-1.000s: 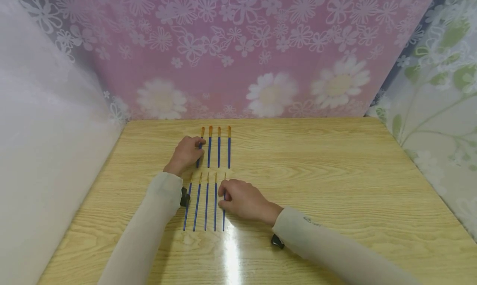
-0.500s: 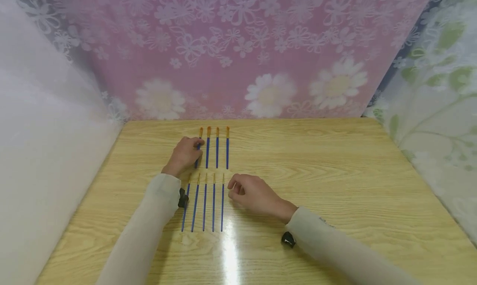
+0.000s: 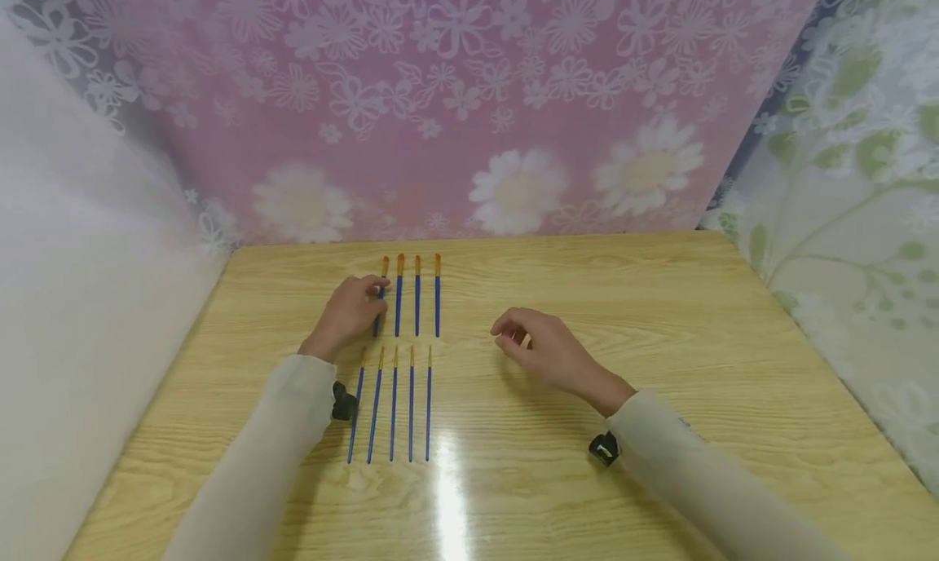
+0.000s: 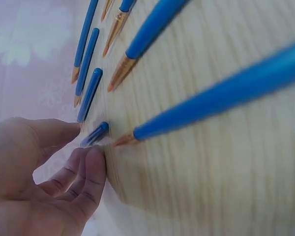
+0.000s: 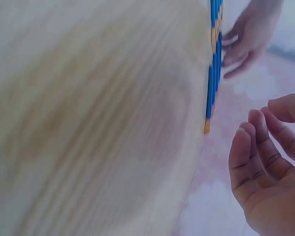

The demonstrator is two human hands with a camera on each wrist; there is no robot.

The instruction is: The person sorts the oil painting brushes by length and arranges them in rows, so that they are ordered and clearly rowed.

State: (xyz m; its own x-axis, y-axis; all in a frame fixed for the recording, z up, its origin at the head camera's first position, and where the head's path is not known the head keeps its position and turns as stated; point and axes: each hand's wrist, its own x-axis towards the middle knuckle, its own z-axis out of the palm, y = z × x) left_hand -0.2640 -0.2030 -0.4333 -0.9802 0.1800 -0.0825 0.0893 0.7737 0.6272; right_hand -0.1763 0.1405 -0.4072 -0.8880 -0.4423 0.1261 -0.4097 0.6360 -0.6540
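Observation:
At the left end of the back row, my left hand (image 3: 348, 310) holds a blue-handled paintbrush (image 3: 379, 302) between thumb and fingers. In the left wrist view, that brush's handle end (image 4: 102, 129) pokes out between the fingertips. Beside it lie three more broad paintbrushes, the rightmost one (image 3: 438, 296) having orange bristles pointing to the back. My right hand (image 3: 557, 349) hovers to the right of the rows with loosely bent fingers and nothing in them; the right wrist view shows its thumb apart from the fingers.
Nearer the front, several thin blue paintbrushes (image 3: 394, 406) form a second row, tips away from me. They lie on a wood-grain table (image 3: 645, 300). A pink floral cloth (image 3: 411, 178) hangs at the back, with pale walls at both sides.
My right hand has let go of the rightmost thin paintbrush and moved right and back, away from it. The left hand stays at the same brush; the head view has shifted slightly.

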